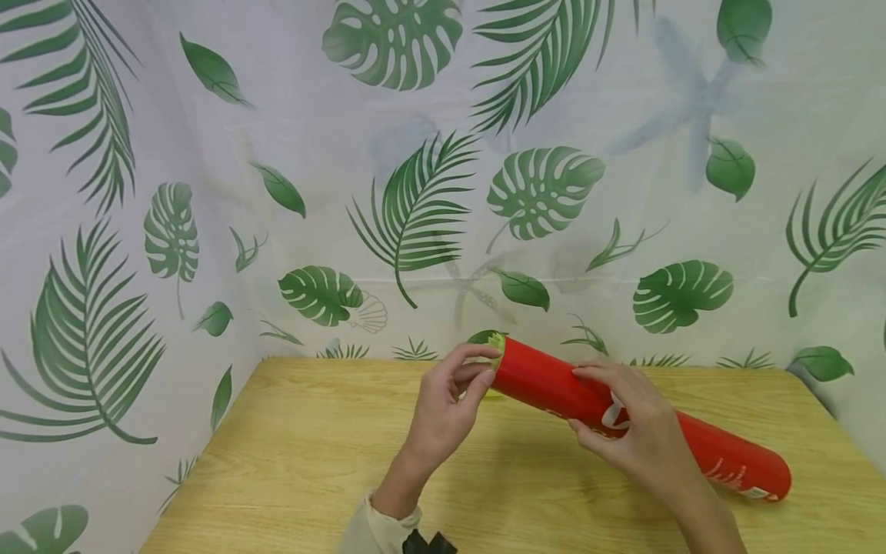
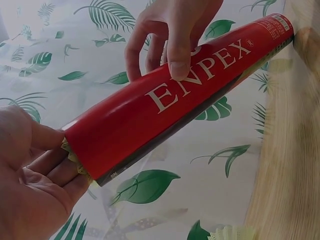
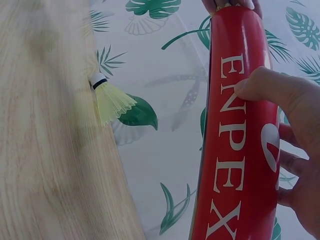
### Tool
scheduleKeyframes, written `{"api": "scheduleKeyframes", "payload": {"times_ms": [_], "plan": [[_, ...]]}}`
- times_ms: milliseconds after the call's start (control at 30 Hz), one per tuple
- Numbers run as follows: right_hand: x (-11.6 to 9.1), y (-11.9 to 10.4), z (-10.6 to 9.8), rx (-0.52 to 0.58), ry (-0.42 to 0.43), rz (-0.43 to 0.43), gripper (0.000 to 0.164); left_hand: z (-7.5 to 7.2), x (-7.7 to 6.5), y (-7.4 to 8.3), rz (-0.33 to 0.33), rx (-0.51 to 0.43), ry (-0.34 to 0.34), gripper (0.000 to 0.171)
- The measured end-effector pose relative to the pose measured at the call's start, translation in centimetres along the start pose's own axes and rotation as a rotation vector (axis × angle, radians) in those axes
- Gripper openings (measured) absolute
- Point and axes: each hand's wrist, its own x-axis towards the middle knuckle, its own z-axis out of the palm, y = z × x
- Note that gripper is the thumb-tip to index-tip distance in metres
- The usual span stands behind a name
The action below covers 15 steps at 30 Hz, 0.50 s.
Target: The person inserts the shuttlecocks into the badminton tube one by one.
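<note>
A long red shuttlecock tube (image 1: 536, 377), lettered ENPEX, lies tilted above the table, its mouth end raised to the left. My right hand (image 1: 644, 431) grips it around the middle, with the thumb on one side and the fingers on the other. At the mouth, my left hand (image 1: 446, 404) pinches the frilled skirt edge of a yellow-green shuttlecock (image 2: 75, 157) that peeks out of the tube. The rest of that shuttlecock is hidden inside. Another yellow shuttlecock (image 3: 114, 101), with a white cork and dark band, lies on the table near the far edge.
The wood-grain table (image 1: 298, 454) spreads beneath both hands. Behind it and to the left hangs a white sheet (image 1: 429, 323) printed with green leaves. The tube's lower right end is close to the tabletop.
</note>
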Motion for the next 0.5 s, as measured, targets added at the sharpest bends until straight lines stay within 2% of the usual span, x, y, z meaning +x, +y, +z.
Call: {"api": "scheduleKeyframes", "payload": {"times_ms": [333, 500], "plan": [[0.15, -0.08, 0.11, -0.018, -0.01, -0.002, 0.073, -0.07, 0.02, 0.33, -0.026, 0.097, -0.066, 0.021], [0.18, -0.11, 0.16, -0.021, -0.008, -0.002, 0.074, 0.06, 0.06, 0.43, 0.0, 0.121, -0.074, 0.021]]}}
